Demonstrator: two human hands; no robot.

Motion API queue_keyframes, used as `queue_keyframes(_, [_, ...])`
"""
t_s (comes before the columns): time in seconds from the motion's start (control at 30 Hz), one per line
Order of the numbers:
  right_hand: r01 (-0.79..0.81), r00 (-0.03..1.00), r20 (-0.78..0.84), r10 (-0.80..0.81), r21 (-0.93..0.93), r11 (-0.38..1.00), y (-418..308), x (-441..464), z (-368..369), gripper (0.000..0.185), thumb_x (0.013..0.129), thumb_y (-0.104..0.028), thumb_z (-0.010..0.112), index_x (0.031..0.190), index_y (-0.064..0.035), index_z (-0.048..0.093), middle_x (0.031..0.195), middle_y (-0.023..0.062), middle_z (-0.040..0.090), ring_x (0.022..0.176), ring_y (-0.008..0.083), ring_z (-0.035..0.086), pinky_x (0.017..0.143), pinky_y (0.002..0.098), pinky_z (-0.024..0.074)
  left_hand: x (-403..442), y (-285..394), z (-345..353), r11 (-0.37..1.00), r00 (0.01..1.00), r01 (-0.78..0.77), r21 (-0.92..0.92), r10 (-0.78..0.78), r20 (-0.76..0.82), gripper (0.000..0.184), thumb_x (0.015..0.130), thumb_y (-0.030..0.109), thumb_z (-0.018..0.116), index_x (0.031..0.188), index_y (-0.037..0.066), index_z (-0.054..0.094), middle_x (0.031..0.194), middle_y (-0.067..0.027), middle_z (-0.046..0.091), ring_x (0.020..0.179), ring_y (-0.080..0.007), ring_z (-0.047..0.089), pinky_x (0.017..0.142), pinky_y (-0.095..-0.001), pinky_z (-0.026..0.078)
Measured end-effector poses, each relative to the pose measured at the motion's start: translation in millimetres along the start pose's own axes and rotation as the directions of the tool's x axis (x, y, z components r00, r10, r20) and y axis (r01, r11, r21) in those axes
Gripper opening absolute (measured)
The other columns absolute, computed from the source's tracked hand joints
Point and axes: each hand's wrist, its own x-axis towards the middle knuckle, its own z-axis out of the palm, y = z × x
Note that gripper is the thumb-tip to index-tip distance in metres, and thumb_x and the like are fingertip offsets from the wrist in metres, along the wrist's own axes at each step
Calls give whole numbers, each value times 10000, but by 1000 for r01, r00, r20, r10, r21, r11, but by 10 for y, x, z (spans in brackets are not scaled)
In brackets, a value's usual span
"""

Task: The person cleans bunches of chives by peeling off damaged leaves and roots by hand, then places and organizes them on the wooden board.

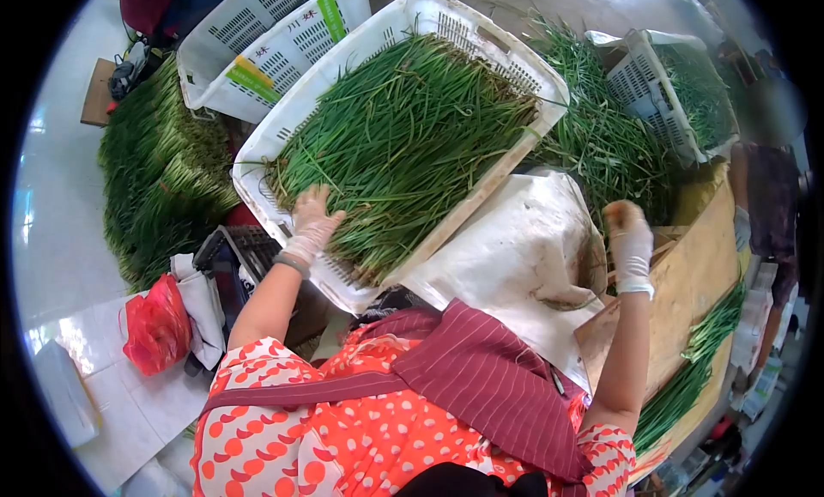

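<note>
My left hand [311, 224], in a thin white glove, lies with fingers spread on garlic chives [403, 136] at the near left side of a white plastic crate [463, 227]. The long green stalks fill this crate, which stands tilted in front of me. My right hand [631, 244], gloved too, is held with curled fingers above the right side of a white sheet [506, 248]. It is nearest to a wooden board [678, 282] and a loose heap of chives [601, 136]. Whatever its fingers may hold is hidden.
Stacked white crates [300, 46] stand at the upper left, beside a large pile of chives [167, 171] on the floor. A tipped crate [657, 93] lies at the upper right. A chive bundle [695, 368] rests on the board. A red plastic bag [157, 325] is at left.
</note>
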Motion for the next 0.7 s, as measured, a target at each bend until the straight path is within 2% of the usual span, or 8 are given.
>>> queue_keyframes(0.07, [53,984,-160,-80,-162,985,181,195,14,349,755,3,627,1088,-90,575,1032,114,590,898,251,581,786,338,476,249,-285,-7,991,991,137,5,-137,5,864,723,382,689,1396,78,240,1427,-187,233,1301,-384,212,1080,-416,186])
queue_keyframes(0.1, [16,991,-127,-39,-174,985,207,245,26,454,751,1,641,1179,-100,532,1138,102,545,971,249,553,836,333,461,353,-355,-65,983,984,180,25,-180,-4,892,725,377,688,1408,77,199,1448,-171,190,1323,-369,168,1086,-416,170])
queue_keyframes(0.2, [98,995,-20,-100,-93,991,78,245,130,447,749,5,643,1173,-94,539,1115,97,557,967,242,554,843,325,457,615,-472,-260,955,957,285,84,-288,24,1029,688,392,720,1426,64,82,1480,-142,102,1357,-345,85,1098,-421,131])
queue_keyframes(0.27, [82,995,60,-78,-75,994,-67,226,273,452,742,34,637,1168,-83,542,1116,98,557,975,227,552,856,304,447,807,-551,-320,916,903,356,184,-388,185,1111,643,423,749,1426,64,47,1485,-132,88,1365,-335,53,1104,-419,112])
queue_keyframes(0.33, [168,984,63,-168,-5,986,-208,200,325,436,743,38,631,1156,-73,548,1117,93,560,972,225,556,859,301,443,1020,-760,-116,919,903,345,189,-380,200,1186,595,411,789,1427,68,16,1480,-149,98,1357,-338,111,1095,-415,169])
queue_keyframes(0.4, [123,986,109,-126,32,992,-371,212,330,406,746,-11,631,1140,-70,557,1116,118,564,995,264,553,875,325,437,1120,-744,-91,889,851,457,26,-446,276,1219,578,373,811,1422,51,-7,1462,-191,141,1329,-352,206,1068,-398,252])
queue_keyframes(0.57, [21,973,226,-53,143,990,-597,307,334,355,749,-59,640,1099,-55,581,1096,134,583,980,299,567,861,346,448,1205,-843,-222,928,866,346,136,-372,334,1295,513,416,831,1406,-7,-6,1375,-254,300,1248,-373,353,1028,-372,322])
queue_keyframes(0.7, [67,978,192,-77,59,996,-578,476,350,348,747,-62,643,1090,-58,585,1081,133,591,954,293,579,835,340,460,1463,-423,-654,888,930,144,437,-273,247,1074,556,470,778,1385,44,243,1256,-195,472,1149,-337,474,941,-367,406])
